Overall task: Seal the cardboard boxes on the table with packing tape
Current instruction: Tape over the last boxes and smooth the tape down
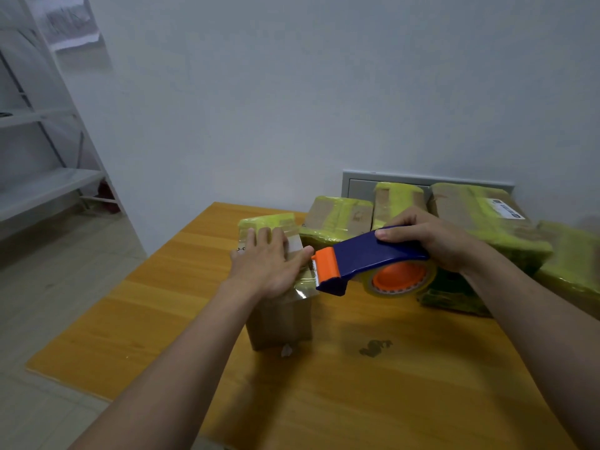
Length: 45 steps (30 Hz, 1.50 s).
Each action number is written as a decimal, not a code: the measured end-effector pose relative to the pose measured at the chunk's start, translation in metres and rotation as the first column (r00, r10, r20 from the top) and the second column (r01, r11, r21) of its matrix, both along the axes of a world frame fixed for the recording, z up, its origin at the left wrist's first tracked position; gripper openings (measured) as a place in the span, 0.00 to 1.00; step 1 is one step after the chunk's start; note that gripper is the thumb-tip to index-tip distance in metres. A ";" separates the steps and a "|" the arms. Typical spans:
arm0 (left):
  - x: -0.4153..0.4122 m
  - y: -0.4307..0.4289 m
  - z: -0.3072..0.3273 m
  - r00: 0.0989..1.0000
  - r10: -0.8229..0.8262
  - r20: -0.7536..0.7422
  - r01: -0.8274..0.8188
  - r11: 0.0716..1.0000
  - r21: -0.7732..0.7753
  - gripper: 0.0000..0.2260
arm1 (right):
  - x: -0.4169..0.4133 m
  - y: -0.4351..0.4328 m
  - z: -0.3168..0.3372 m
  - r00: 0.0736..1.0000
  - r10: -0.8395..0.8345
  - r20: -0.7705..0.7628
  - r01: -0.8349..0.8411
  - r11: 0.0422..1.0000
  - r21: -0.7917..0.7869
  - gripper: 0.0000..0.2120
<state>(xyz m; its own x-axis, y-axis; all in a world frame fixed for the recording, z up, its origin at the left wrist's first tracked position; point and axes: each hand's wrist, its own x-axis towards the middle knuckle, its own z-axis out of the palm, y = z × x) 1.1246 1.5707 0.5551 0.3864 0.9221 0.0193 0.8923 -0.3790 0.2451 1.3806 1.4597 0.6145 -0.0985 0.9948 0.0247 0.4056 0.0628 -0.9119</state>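
Note:
A small cardboard box (281, 318) stands upright in the middle of the wooden table (357, 401), its top partly wrapped in yellowish tape. My left hand (271, 264) lies flat on the box's top with straight fingers, pressing the tape down. My right hand (431, 237) grips the blue handle of a tape dispenser (367, 254). The dispenser's orange cutter end sits at the box's right top edge, close to my left thumb. A clear tape roll (401, 279) on an orange hub hangs under the handle. A strip of shiny tape runs from the cutter onto the box.
Several taped cardboard boxes (337, 217) are piled along the back right of the table, one with a white label (506, 207). A grey wall panel (360, 183) is behind them. A white shelf rack (48, 183) stands at the left. A dark stain (375, 347) marks the tabletop.

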 end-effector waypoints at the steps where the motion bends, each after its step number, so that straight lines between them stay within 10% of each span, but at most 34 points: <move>1: 0.000 0.000 0.000 1.000 -0.002 -0.001 0.002 1.000 0.002 0.35 | 0.002 0.000 -0.002 1.000 0.010 -0.008 -0.010 1.000 -0.013 0.14; 17: 0.001 -0.002 0.001 1.000 -0.017 -0.004 0.017 1.000 0.010 0.31 | -0.018 -0.001 0.018 0.968 -0.034 0.250 0.029 0.999 0.021 0.14; 25: 0.004 -0.004 0.002 1.000 -0.011 -0.026 0.012 0.999 0.034 0.34 | -0.052 -0.007 0.041 0.768 -0.128 0.627 0.069 0.991 0.118 0.16; 32: 0.001 -0.004 0.005 0.999 -0.027 -0.019 0.027 0.999 0.028 0.38 | -0.050 -0.020 0.037 0.743 -0.166 0.648 0.090 0.985 0.149 0.16; 36: -0.003 -0.005 0.005 1.000 -0.012 -0.009 0.012 0.999 0.029 0.36 | -0.020 -0.033 0.028 0.527 -0.211 0.823 0.143 0.977 0.159 0.19; 45: 0.003 -0.009 0.005 0.999 0.018 -0.046 -0.016 0.999 0.043 0.43 | -0.040 -0.028 -0.042 0.563 -0.382 0.732 0.146 0.919 0.367 0.20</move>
<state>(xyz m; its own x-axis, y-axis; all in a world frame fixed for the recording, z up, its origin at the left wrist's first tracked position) 1.1273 1.5622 0.5602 0.3719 0.9274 0.0410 0.9088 -0.3727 0.1874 1.3410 1.4319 0.5727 0.0701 0.9491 0.3070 0.9792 -0.0067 -0.2030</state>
